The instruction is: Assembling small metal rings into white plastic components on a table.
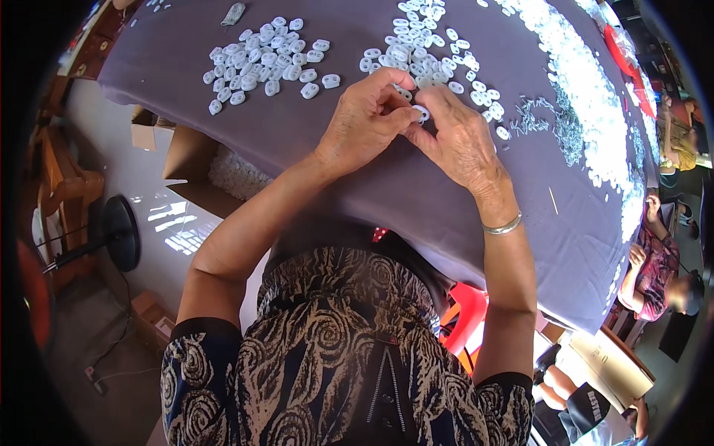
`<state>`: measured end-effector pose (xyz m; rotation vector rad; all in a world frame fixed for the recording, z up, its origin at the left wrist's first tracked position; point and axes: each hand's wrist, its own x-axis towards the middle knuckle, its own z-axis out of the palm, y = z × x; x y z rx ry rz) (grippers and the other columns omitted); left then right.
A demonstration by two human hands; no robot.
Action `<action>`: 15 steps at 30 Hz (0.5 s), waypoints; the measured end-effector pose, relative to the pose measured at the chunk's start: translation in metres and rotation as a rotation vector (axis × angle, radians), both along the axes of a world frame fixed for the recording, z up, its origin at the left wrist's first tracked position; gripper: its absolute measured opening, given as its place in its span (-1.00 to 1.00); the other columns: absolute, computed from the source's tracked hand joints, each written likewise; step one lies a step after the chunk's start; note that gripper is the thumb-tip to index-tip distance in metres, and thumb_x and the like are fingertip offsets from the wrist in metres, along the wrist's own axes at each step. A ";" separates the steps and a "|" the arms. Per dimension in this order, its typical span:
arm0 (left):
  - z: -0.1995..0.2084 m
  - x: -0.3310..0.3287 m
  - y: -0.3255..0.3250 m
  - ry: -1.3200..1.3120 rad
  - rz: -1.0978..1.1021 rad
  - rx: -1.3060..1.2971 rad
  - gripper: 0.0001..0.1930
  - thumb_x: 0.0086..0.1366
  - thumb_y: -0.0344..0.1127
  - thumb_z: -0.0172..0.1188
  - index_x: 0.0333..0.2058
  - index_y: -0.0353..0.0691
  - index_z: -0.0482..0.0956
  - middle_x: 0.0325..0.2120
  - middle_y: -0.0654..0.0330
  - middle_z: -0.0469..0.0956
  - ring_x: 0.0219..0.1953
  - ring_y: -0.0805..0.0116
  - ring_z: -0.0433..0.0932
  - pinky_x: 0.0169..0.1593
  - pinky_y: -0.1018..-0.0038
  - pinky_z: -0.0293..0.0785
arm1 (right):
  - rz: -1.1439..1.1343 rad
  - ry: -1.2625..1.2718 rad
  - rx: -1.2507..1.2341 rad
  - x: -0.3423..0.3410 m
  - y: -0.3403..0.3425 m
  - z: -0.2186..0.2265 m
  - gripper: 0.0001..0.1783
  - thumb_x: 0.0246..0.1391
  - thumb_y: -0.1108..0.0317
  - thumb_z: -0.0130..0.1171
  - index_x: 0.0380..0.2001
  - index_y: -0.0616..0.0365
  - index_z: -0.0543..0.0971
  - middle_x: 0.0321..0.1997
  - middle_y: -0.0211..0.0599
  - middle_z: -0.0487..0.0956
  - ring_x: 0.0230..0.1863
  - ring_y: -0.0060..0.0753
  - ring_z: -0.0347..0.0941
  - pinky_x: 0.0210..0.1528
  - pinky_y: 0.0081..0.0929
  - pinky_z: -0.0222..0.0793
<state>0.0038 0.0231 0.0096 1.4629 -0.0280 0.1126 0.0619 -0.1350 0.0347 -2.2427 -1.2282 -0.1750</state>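
Observation:
Both my hands are raised over the near part of the cloth-covered table, fingertips together. Between them is a small white oval plastic piece (pixel 422 114), which looks like a two-hole cord lock. My left hand (pixel 361 119) pinches at it with thumb and forefinger; a second white piece (pixel 402 93) shows beside its curled fingers. My right hand (pixel 462 141), with a silver bangle at the wrist, closes on the same piece from the other side. Just beyond my fingers spreads a loose pile of white two-hole pieces (pixel 416 41). The fingertips partly cover the held piece.
Another pile of white pieces (pixel 260 59) lies left on the dark tablecloth (pixel 297 126). To the right are a grey heap of what look like small springs (pixel 567 130), a large white heap (pixel 587 82) and a thin stick (pixel 553 201). An open carton (pixel 190 160) stands below left. People sit at right.

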 end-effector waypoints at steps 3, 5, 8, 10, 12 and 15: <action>0.003 0.000 0.002 0.028 -0.037 0.015 -0.72 0.18 -0.51 0.12 -0.11 -0.23 0.38 -0.51 0.29 0.48 -0.44 0.60 0.43 -0.38 0.61 0.38 | 0.026 -0.082 -0.129 -0.001 -0.002 -0.006 -0.67 -0.06 0.26 0.28 -0.35 0.19 0.38 -0.37 -0.22 0.52 -0.38 -0.17 0.54 -0.42 -0.32 0.50; 0.004 -0.001 0.003 0.041 -0.052 0.008 -0.72 0.18 -0.50 0.11 -0.11 -0.22 0.39 -0.51 0.30 0.46 -0.44 0.60 0.42 -0.38 0.60 0.37 | 0.032 -0.081 -0.124 -0.002 -0.002 -0.005 -0.69 -0.04 0.28 0.27 -0.37 0.21 0.38 -0.39 -0.20 0.52 -0.38 -0.17 0.54 -0.42 -0.32 0.50; 0.004 -0.001 0.003 0.059 -0.068 -0.059 -0.71 0.21 -0.49 0.14 -0.07 -0.17 0.44 -0.48 0.34 0.46 -0.42 0.61 0.42 -0.33 0.64 0.34 | 0.034 -0.057 -0.117 -0.004 0.000 -0.005 -0.71 0.00 0.29 0.24 -0.38 0.23 0.37 -0.45 -0.17 0.52 -0.39 -0.15 0.54 -0.42 -0.32 0.50; 0.008 -0.003 0.003 0.118 -0.068 -0.078 -0.70 0.21 -0.48 0.13 -0.06 -0.14 0.44 -0.47 0.36 0.45 -0.39 0.60 0.40 -0.30 0.61 0.34 | 0.031 -0.035 -0.113 -0.006 0.001 -0.004 -0.72 0.01 0.30 0.23 -0.38 0.24 0.37 -0.49 -0.15 0.52 -0.40 -0.14 0.54 -0.41 -0.31 0.49; 0.013 -0.005 0.004 0.132 -0.054 -0.044 -0.72 0.23 -0.41 0.12 -0.06 -0.14 0.44 -0.47 0.36 0.44 -0.38 0.60 0.40 -0.29 0.60 0.34 | 0.059 0.021 -0.042 -0.006 0.002 -0.002 -0.72 0.03 0.30 0.22 -0.39 0.24 0.37 -0.51 -0.11 0.51 -0.41 -0.11 0.53 -0.41 -0.29 0.47; 0.015 -0.006 0.006 0.161 -0.036 -0.068 -0.69 0.27 -0.27 0.08 -0.03 -0.15 0.43 -0.40 0.31 0.46 -0.30 0.56 0.40 -0.22 0.56 0.35 | 0.028 0.111 0.007 -0.007 0.003 0.001 -0.78 0.08 0.36 0.16 -0.38 0.26 0.36 -0.47 -0.02 0.49 -0.37 0.16 0.45 -0.40 -0.15 0.35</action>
